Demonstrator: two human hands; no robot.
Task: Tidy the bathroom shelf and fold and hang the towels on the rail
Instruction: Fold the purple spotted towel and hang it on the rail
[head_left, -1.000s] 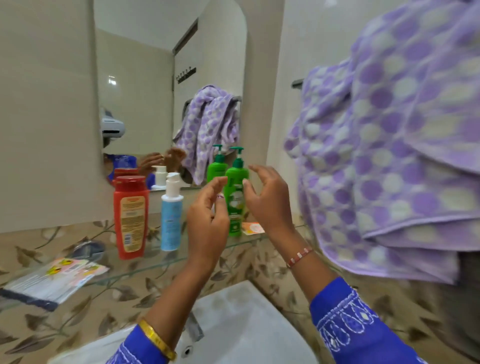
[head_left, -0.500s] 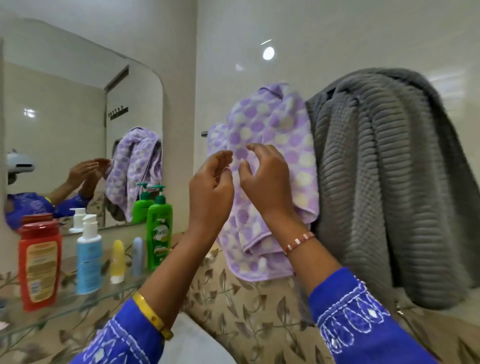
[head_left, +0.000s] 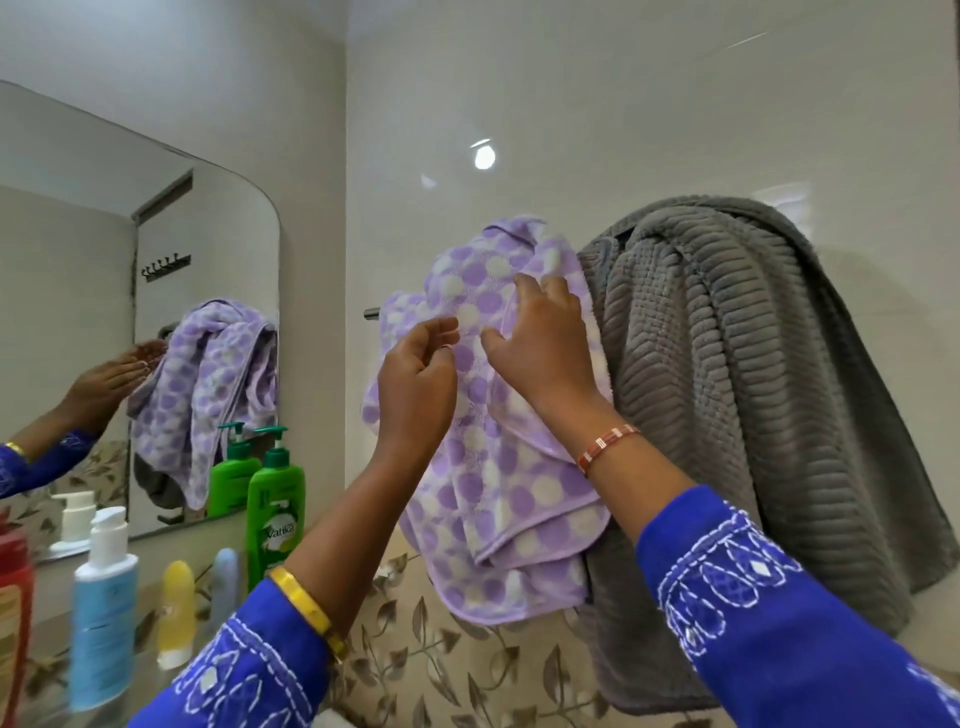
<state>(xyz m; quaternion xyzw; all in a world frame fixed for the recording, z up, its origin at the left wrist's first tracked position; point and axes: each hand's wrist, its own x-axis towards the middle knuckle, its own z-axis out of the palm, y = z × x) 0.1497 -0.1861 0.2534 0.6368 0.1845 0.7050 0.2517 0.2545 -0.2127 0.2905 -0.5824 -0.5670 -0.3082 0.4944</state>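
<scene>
Two hands reach the fluffy spotted towel (head_left: 498, 499): right hand (head_left: 545, 343) fingers spread on it, left hand (head_left: 418, 387) curled, gripping nothing; ribbed grey towel (head_left: 737, 395) right.

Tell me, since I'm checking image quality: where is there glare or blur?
Head view: a round lamp glare on the glossy wall tile; the bottles at lower left, like the blue bottle, are motion-blurred; the purple towel and grey towel stay sharp.
</scene>
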